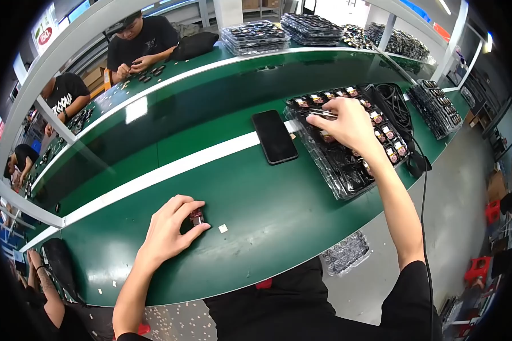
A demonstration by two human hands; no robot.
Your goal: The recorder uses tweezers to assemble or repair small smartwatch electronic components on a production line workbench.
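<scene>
My left hand (169,228) rests on the green tabletop (279,227), its thumb and fingertips closed around a small dark red part (197,216). A small pale square piece (223,228) lies just right of that hand. My right hand (350,126) is over the black plastic tray (344,170) and grips metal tweezers (323,113) that point left. Several small parts with white, pink and gold faces sit in the tray's pockets. Whether the tweezers' tips touch anything in the tray, I cannot tell.
A black phone (275,137) lies left of the tray. Black coiled cable (389,105) sits behind it, with a cord running down past my right arm. More stacked trays (435,108) stand at the far right. Co-workers (142,45) sit across the bench beyond a white frame (77,133).
</scene>
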